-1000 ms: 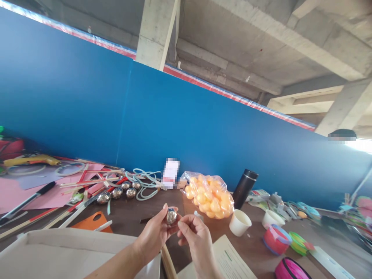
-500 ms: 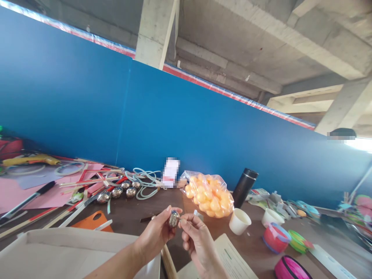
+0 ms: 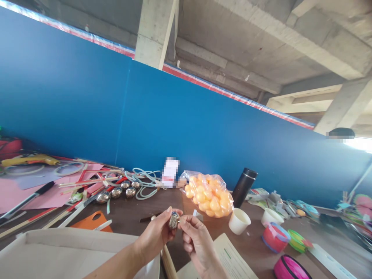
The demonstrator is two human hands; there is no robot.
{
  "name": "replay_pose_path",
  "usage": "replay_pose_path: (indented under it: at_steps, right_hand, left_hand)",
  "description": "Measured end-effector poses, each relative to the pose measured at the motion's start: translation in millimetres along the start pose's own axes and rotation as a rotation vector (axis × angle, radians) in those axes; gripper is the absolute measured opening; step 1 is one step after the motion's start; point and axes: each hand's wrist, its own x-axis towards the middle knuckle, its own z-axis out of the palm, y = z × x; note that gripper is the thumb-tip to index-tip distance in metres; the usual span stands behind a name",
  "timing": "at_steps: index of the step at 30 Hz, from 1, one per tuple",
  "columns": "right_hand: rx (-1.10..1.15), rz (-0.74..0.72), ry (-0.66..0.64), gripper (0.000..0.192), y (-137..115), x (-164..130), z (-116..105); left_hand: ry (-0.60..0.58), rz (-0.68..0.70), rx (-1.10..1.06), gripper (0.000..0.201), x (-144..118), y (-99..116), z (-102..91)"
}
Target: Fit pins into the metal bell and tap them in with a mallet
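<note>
My left hand (image 3: pixel 157 230) is closed around a small shiny silver ball (image 3: pixel 174 220), held between thumb and fingers above the table. Close against the ball's right side, my right hand (image 3: pixel 196 236) makes a pinch with thumb and forefinger; whatever lies between those fingertips is too small to name. Several similar silver balls (image 3: pixel 130 192) rest on the table to the left, beside paper strips and sticks. Below my hands lie a wooden stick (image 3: pixel 167 263) and a printed sheet (image 3: pixel 232 257).
A white tray (image 3: pixel 72 232) fills the lower left. Beyond my hands stand a bag of orange balls (image 3: pixel 209 195), a black bottle (image 3: pixel 244 188) and a paper cup (image 3: pixel 239 221). Small colourful containers (image 3: pixel 276 237) are at right. A blue partition (image 3: pixel 188 124) rises behind the table.
Both hands stay almost in place with the silver ball between them. The right fingertips have barely shifted, and the view has drifted very slightly.
</note>
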Motion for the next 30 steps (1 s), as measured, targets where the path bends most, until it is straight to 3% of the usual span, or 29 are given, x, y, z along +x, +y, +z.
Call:
replay_pose_path:
  at_steps: [11, 30]
  right_hand:
    - [-0.143, -0.038, 0.047, 0.028, -1.1, -1.2, 0.2]
    - [-0.347, -0.153, 0.068, 0.032, 2.9, 0.2, 0.4]
  left_hand:
    - [-0.03, 0.044, 0.084, 0.039, 4.0, -8.9, -9.0]
    - [-0.006, 0.019, 0.085, 0.038, -1.5, -2.8, -2.3]
